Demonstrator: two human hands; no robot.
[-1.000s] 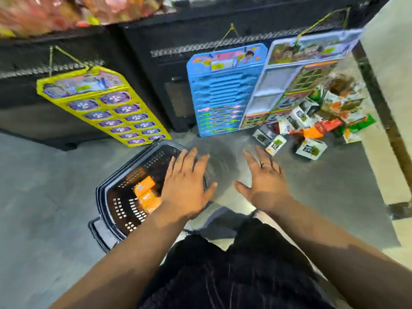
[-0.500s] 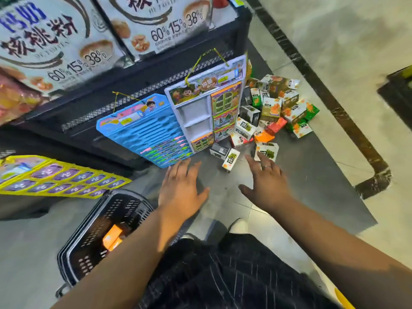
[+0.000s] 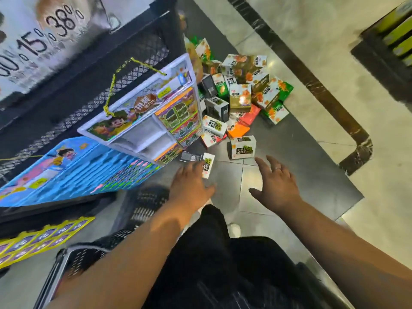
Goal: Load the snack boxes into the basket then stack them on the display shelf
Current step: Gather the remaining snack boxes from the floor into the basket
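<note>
**Step in hand:** loading. The snack boxes (image 3: 242,97) lie in a loose heap on the floor (image 3: 289,143), far and right of the basket (image 3: 89,255), which stands near left against the person's leg.

**Grip state:** the left hand (image 3: 189,186) and the right hand (image 3: 278,186) both reach toward the heap with fingers spread wide, holding nothing. The left fingertips lie just beside a narrow white box (image 3: 208,165). Contact cannot be confirmed. A larger white box (image 3: 243,147) stands just beyond the right fingertips.

**Next move, as judged:** close the fingers round the nearest box, lift it and carry it near left into the basket.

**Materials:** the boxes are glossy printed cardboard, rectangular and sharp-edged, probably light. The basket is black perforated plastic. The floor is smooth, reflective tile.
</note>
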